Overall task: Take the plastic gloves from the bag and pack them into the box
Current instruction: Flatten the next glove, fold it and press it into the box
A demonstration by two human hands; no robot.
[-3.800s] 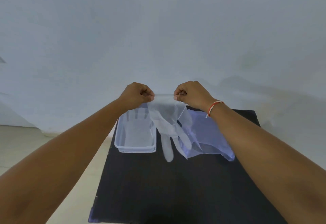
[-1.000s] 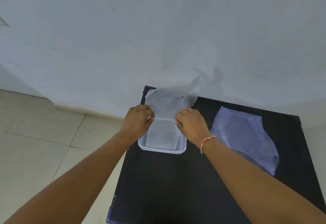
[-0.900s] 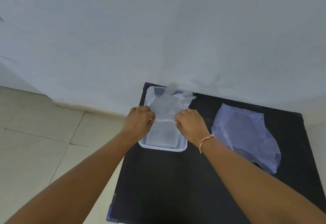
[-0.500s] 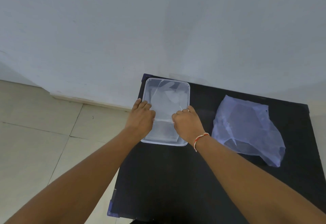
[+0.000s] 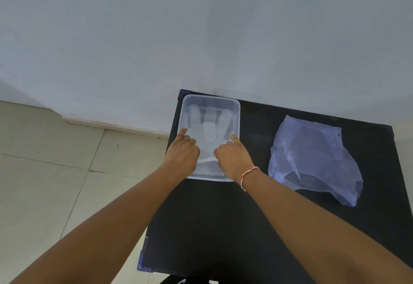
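A clear plastic box (image 5: 210,100) is seen at the far left corner of a black table (image 5: 223,227), close against a pale wall (image 5: 201,26). A thin plastic glove (image 5: 209,127) is laid flat inside the box, its fingers spread toward the far end and its cuff toward the near end. The left hand (image 5: 182,152) is placed over the near left part of the box, with the index finger extended and pressed down on the glove near the left wall and the other fingers curled under. The right hand (image 5: 233,156) is placed over the near right part of the box in the same way, index finger extended onto the glove by the right wall. Neither hand is closed around anything; the glove is only pinned under the fingertips. A red and white thread band (image 5: 248,175) is worn on the right wrist. A crumpled translucent bag (image 5: 312,160) is seen lying on the table to the right of the box, well apart from it and from both hands. Whether more gloves remain in the bag cannot be told. Pale floor tiles (image 5: 55,183) are visible to the left of the table.
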